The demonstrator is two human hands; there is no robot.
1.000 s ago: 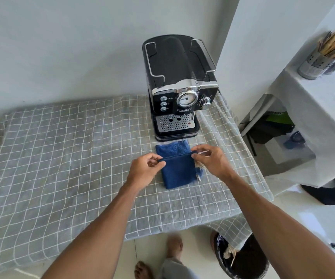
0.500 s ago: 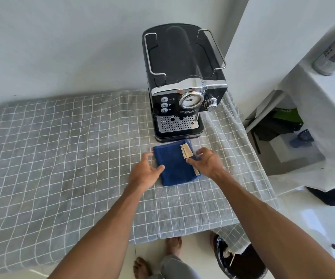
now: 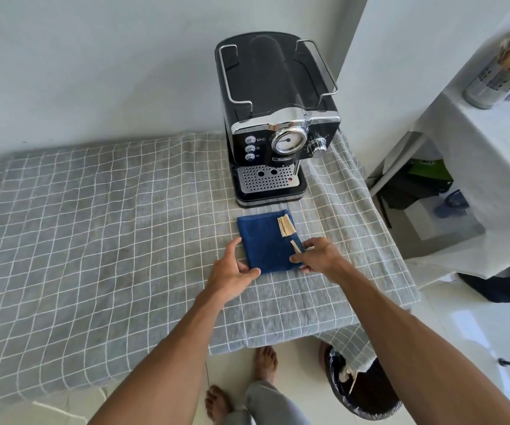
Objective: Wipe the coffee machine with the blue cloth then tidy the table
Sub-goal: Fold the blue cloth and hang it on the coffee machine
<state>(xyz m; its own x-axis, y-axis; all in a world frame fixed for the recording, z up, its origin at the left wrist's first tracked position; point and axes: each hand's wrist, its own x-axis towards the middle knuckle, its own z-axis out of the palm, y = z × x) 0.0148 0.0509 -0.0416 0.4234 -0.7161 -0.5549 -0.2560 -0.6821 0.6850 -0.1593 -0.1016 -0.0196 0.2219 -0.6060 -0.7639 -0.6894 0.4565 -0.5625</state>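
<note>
The black and chrome coffee machine (image 3: pixel 278 118) stands at the back right of the table. Just in front of it the blue cloth (image 3: pixel 267 242) lies folded flat on the grey checked tablecloth (image 3: pixel 109 234), with a tan label (image 3: pixel 285 226) showing near its far right corner. My left hand (image 3: pixel 232 271) rests at the cloth's near left corner, fingers apart, thumb touching the edge. My right hand (image 3: pixel 316 256) presses on the cloth's near right edge, fingertips on the fabric beside a second tan tag.
A black bin (image 3: pixel 361 391) with a liner stands on the floor under the table's right corner. A white-covered shelf (image 3: pixel 477 154) to the right carries a metal holder of sticks (image 3: pixel 502 72). My bare feet (image 3: pixel 241 381) are below the table's front edge.
The cloth went from being held up and folded by both hands to lying flat. Both hands have slid toward its near edge and rest on it.
</note>
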